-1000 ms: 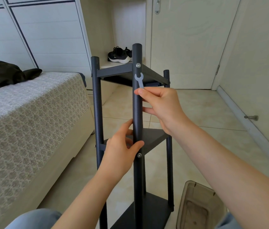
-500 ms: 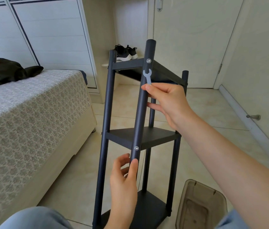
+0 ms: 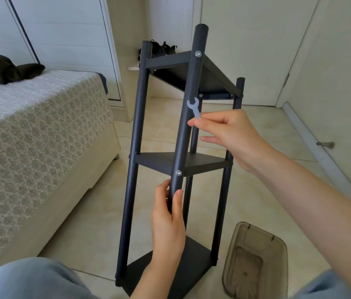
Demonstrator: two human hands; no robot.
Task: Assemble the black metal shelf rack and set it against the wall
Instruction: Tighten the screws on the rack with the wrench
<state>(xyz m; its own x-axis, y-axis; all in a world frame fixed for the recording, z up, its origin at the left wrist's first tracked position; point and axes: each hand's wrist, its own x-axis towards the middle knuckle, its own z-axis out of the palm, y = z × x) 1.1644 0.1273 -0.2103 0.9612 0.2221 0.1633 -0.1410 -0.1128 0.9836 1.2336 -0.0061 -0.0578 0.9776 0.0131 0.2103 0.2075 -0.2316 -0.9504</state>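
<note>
Black shelf rack (image 3: 140, 117) with 3 shelves, tilted on the floor (image 3: 263, 190). Left hand (image 3: 168, 221) grips the front post (image 3: 188, 108); right hand (image 3: 226, 134) pinches a small wrench (image 3: 194, 107).

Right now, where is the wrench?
The wrench is centre of the head view, pinched by the right hand, in front of the nearest post, below the top shelf.
</note>
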